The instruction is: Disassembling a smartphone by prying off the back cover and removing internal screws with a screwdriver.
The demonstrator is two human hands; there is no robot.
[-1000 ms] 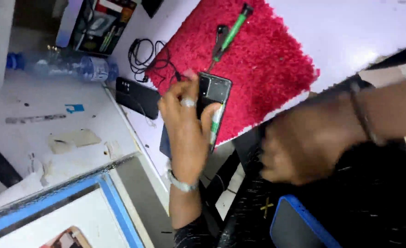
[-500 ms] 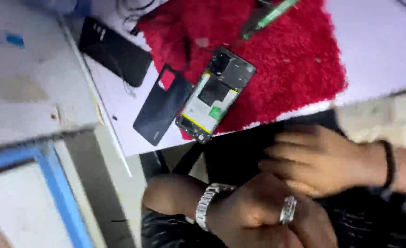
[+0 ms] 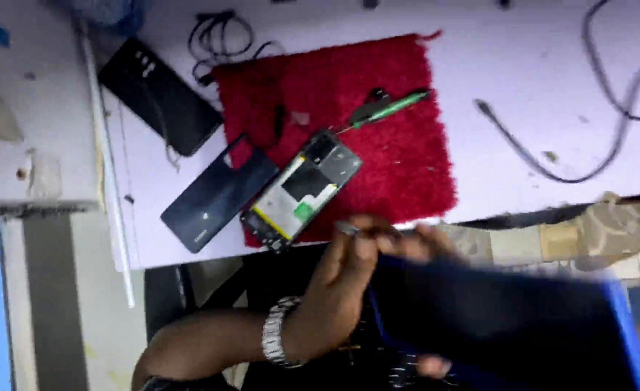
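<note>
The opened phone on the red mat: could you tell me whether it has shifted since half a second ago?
No. The opened phone lies at the red mat's near-left corner beside the dark back cover, as before; only the camera moved.

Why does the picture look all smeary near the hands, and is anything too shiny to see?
Head view: motion blur smears the left hand and the dark blue-edged flat thing it touches; the right hand is hard to make out behind it. The opened phone on the red mat is only slightly soft. Light is even, with no strong glare on the white table.
</note>
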